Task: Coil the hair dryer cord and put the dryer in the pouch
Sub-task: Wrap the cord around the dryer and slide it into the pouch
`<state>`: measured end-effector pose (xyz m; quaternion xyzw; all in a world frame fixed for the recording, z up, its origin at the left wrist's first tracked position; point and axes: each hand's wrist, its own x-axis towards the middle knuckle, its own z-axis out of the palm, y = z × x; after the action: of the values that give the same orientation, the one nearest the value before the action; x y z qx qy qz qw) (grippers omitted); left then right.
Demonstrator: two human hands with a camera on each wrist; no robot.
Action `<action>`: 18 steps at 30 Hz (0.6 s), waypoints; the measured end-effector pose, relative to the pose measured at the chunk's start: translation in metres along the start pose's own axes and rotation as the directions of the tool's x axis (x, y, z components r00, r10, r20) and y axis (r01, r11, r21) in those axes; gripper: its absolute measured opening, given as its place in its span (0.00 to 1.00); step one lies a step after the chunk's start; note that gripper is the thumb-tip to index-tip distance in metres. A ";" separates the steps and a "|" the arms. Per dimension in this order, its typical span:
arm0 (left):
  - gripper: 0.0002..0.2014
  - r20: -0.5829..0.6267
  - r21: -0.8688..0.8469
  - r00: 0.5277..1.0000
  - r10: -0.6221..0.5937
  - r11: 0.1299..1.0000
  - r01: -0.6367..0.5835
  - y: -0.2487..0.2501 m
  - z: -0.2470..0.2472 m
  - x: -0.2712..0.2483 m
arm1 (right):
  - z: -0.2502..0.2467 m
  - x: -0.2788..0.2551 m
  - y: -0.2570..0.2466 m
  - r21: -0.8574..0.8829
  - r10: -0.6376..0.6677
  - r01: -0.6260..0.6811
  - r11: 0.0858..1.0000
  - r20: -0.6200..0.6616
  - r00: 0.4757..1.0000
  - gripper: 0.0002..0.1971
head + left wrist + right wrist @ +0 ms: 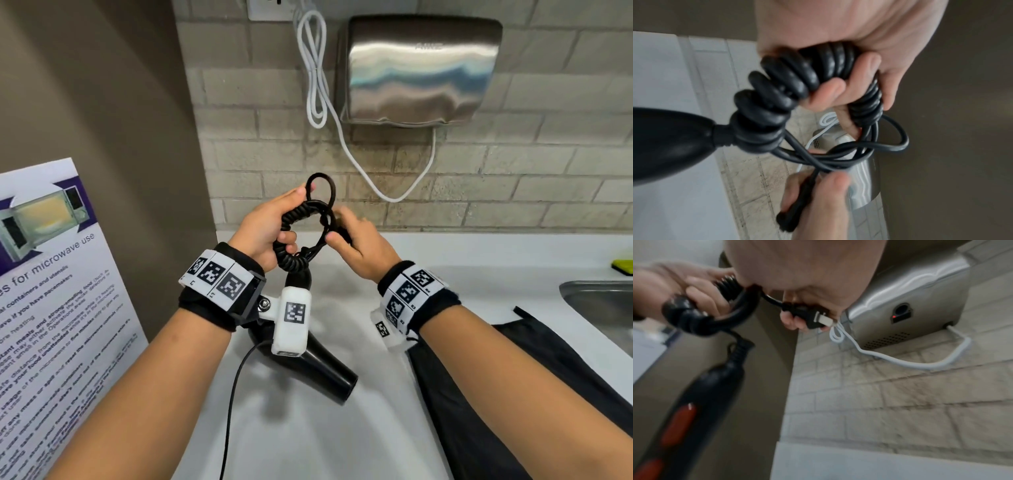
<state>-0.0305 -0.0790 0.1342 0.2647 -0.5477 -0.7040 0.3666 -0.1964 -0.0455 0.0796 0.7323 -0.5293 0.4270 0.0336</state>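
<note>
My left hand [289, 219] grips a bundle of black spiral cord [291, 260] with straight cord loops [322, 188] sticking up past the thumb. In the left wrist view its fingers [830, 94] curl round the spiral cord [789, 84]. My right hand [339, 228] sits just right of the bundle and pinches the black plug [807, 316], prongs pointing out. The black hair dryer [329, 373] hangs from the cord under my left wrist, over the counter; its handle [694, 410] shows red switches. The black pouch [496, 394] lies flat on the counter under my right forearm.
A steel hand dryer [418, 68] with a white cable [318, 85] hangs on the brick wall ahead. A steel sink [599, 305] and a yellow sponge [623, 267] are at the right. A microwave poster [51, 291] leans at the left on the white counter [308, 445].
</note>
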 end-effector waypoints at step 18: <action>0.06 -0.072 0.155 0.990 0.124 0.982 -0.112 -0.003 0.015 0.004 | -0.021 -0.007 0.008 0.098 0.267 -0.280 0.955 0.121 0.956 0.13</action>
<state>-0.0454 -0.0730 0.1358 0.2870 -0.5987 -0.6263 0.4086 -0.2162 -0.0333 0.0852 0.6744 -0.6014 0.4175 -0.0960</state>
